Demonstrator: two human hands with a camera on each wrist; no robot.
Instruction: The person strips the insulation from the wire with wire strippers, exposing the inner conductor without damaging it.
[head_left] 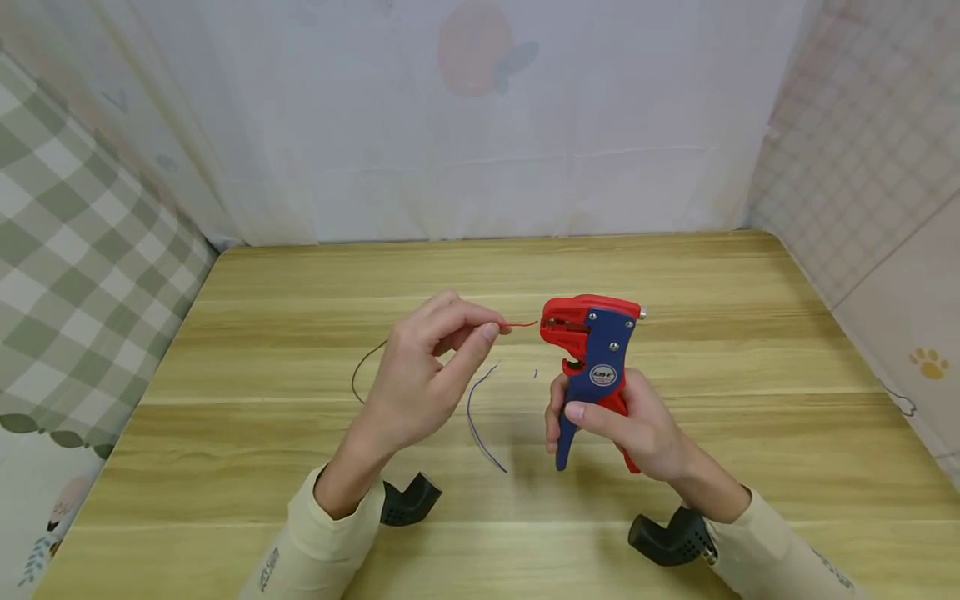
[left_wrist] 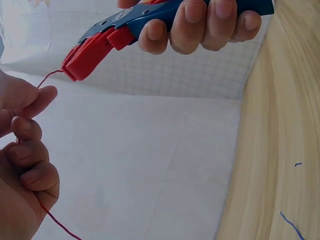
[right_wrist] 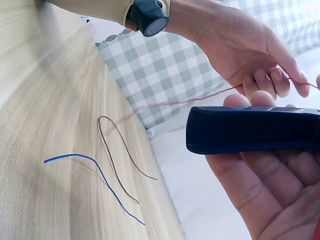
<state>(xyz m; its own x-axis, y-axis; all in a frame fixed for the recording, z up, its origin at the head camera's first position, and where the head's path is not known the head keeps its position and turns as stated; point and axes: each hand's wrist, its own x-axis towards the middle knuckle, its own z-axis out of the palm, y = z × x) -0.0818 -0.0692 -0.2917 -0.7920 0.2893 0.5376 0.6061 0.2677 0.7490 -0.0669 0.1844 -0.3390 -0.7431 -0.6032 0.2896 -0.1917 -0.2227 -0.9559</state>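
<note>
Between thumb and forefinger my left hand [head_left: 423, 375] pinches a thin red wire [head_left: 519, 324]. The wire's short free end points at the nose of a red and blue wire stripper [head_left: 602, 358]; in the left wrist view it reaches the tool's red head [left_wrist: 90, 57]. Below the left palm the rest of the red wire [right_wrist: 190, 100] trails down, as the right wrist view shows. My right hand [head_left: 637, 425] grips the stripper by its handles, upright above the table. Whether the wire tip lies inside the stripper's mouth is hard to tell.
A blue wire [head_left: 471, 414] lies curved on the wooden table [head_left: 262, 333], with a tiny blue offcut [head_left: 536, 373] beside it. A bent brown wire [right_wrist: 112, 160] lies further left, partly behind the left hand in the head view. Fabric-covered walls [head_left: 480, 183] surround the table's back and sides.
</note>
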